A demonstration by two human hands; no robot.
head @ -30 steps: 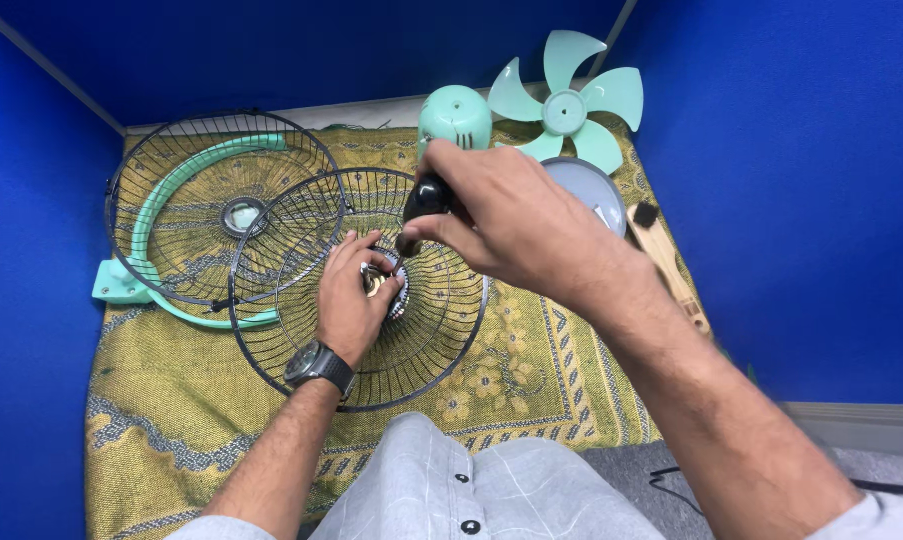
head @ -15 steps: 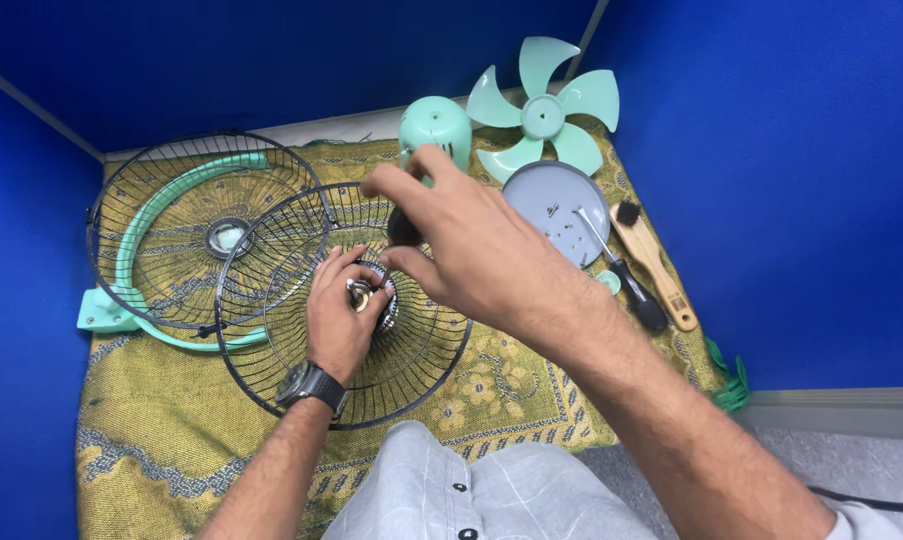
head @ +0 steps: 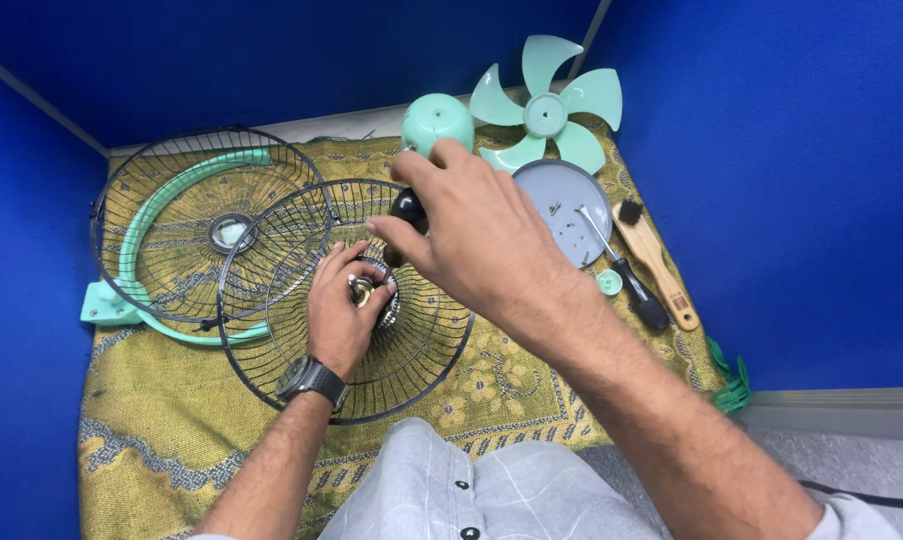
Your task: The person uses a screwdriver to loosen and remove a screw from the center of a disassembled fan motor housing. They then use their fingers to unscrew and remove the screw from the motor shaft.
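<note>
Near the cloth's (head: 532, 390) middle, the left hand (head: 344, 305) pinches a metal hub (head: 362, 291) inside the wire guard (head: 412, 350). Right hand (head: 472, 235) grips a black-handled tool (head: 408, 208) above it.

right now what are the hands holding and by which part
The right hand grips a dark rounded handle by its top. The left hand pinches the metal hub at the centre of the wire fan guard.

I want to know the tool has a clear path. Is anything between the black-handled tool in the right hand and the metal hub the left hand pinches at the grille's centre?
Nothing visible blocks it. The right hand holds the black-handled tool just above the metal hub; only the left hand's fingers crowd it inside the wire grille.
</note>
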